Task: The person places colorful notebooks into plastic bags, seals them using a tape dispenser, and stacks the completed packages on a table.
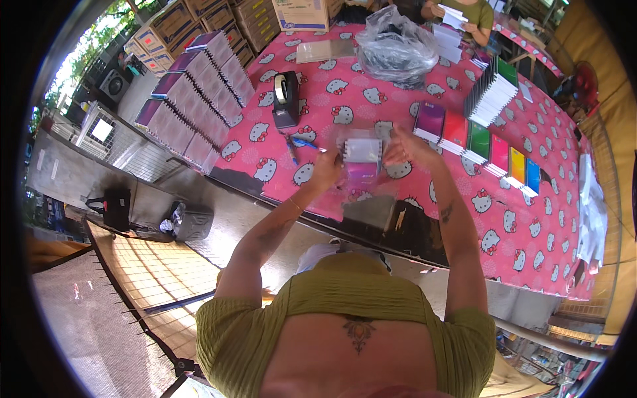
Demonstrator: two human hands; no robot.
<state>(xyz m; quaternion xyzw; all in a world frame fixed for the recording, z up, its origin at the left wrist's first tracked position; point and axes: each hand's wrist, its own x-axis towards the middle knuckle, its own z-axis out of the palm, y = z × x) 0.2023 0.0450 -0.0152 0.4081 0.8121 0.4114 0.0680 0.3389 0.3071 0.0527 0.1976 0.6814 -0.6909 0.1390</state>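
Observation:
In front of me, a small spiral notebook (361, 151), white above and purple below, is inside or against clear plastic. My left hand (326, 168) is closed on the left edge of the notebook and its plastic. On the other side, my right hand (413, 150) is beside its right edge, smeared by motion, so its grip cannot be made out. Left of the notebook lie blue-handled scissors (302, 142), and beyond them stands a black tape dispenser (286, 99).
Tall stacks of wrapped notebooks (192, 99) stand at the left. A row of coloured notebook piles (478, 140) and a higher stack (491, 93) sit at the right. A clear plastic bag (397, 50) is at the back, near another person's hands (472, 30). Cardboard boxes (169, 30) are behind.

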